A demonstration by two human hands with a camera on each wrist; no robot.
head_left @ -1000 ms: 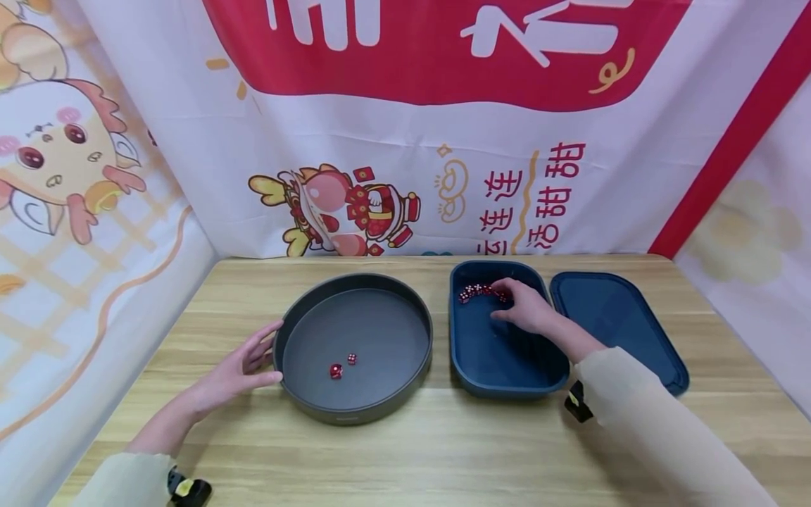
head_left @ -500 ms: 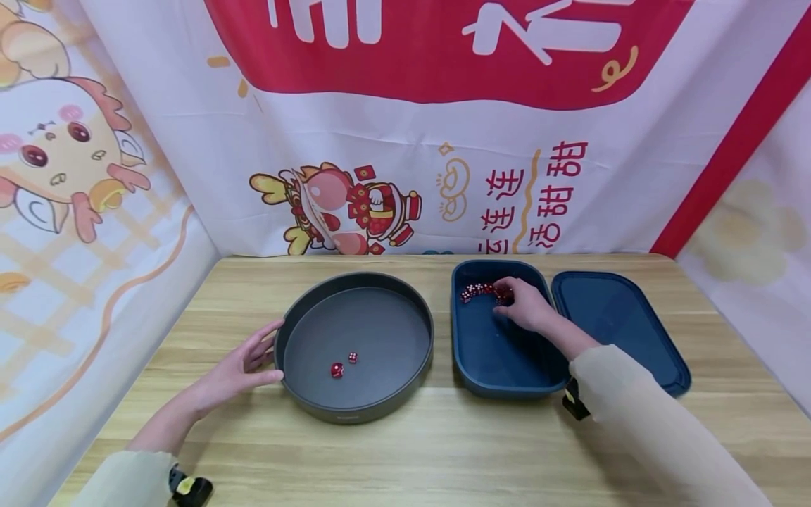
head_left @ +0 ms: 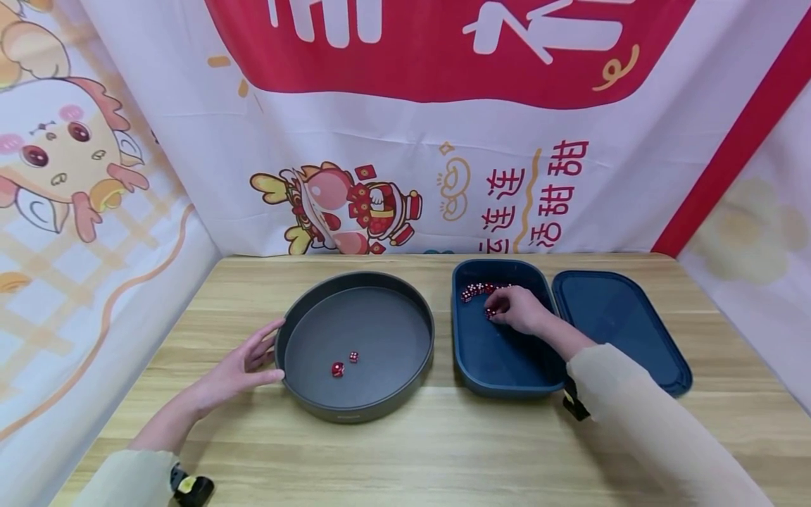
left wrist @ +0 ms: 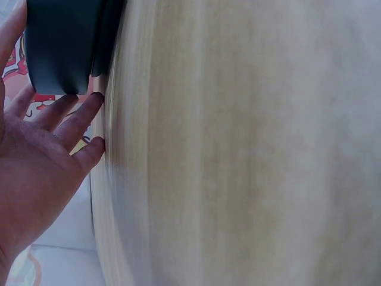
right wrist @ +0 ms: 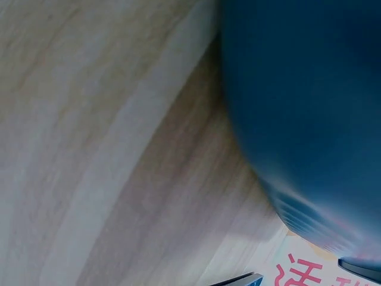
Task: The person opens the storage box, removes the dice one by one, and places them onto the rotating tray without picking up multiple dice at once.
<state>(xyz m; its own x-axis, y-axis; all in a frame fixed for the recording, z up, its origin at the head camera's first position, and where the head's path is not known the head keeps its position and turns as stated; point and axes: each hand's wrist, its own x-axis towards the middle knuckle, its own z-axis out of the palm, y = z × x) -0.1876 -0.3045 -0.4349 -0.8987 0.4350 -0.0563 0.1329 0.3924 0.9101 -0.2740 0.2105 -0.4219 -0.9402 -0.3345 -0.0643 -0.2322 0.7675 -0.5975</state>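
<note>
My right hand (head_left: pixel 516 310) is inside the blue rectangular container (head_left: pixel 507 389) and pinches a red die (head_left: pixel 491 313) between thumb and fingers. Behind it, a curved row of red dice (head_left: pixel 476 290) with white dots lies near the container's far end, partly hidden by the hand. My left hand (head_left: pixel 243 366) rests against the left side of the round dark grey pan (head_left: pixel 355 417), fingers spread and thumb at the rim. In the pan lie a larger red die (head_left: pixel 338 369) and a smaller red die (head_left: pixel 353 357). The right wrist view shows the container's outer wall (right wrist: pixel 303 119), no fingers.
To the container's right lies a flat blue lid (head_left: pixel 624 327) on the wooden table (head_left: pixel 393 465). A printed white and red cloth (head_left: pixel 380 127) hangs behind the table's far edge, with more cloth at both sides.
My right hand has drawn back a little from the row of dice, toward me, with a die now showing at its fingertips. The left hand stays at the pan.
</note>
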